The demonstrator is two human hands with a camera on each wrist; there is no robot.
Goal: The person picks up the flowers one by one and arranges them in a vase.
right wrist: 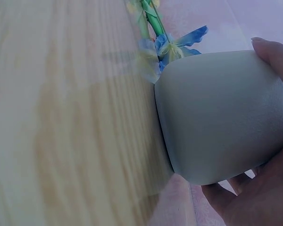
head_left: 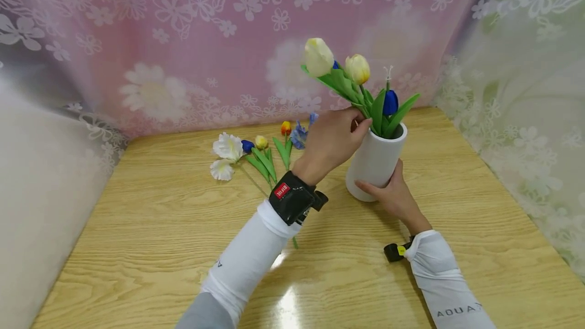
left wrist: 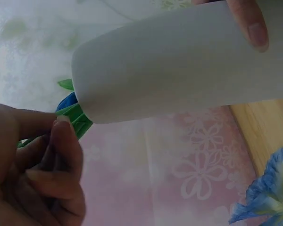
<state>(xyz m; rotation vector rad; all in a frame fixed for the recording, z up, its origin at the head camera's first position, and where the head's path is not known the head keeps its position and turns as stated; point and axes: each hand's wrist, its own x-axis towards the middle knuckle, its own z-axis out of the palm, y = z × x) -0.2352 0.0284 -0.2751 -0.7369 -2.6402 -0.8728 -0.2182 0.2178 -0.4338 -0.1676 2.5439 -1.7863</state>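
Observation:
A white vase (head_left: 376, 164) stands on the table, leaning slightly in the head view. My right hand (head_left: 396, 194) grips it low down, thumb on the near side and fingers curled round the far side in the right wrist view. My left hand (head_left: 335, 135) is at the rim, where thumb and forefinger pinch the green leaves and stem of a tulip (left wrist: 74, 117). Two cream tulips, one larger (head_left: 318, 58) and one smaller (head_left: 357, 69), lean left above this hand. A blue tulip (head_left: 390, 102) and a bare-tipped stem (head_left: 388, 74) stand in the vase.
Left of the vase lie several loose artificial flowers: a white iris-like bloom (head_left: 228, 147), a blue tulip (head_left: 248, 146), a yellow tulip (head_left: 261, 141), an orange tulip (head_left: 286, 127) and a blue iris-like flower (head_left: 299, 135). Floral curtains (head_left: 219, 65) hang round the wooden table (head_left: 160, 227).

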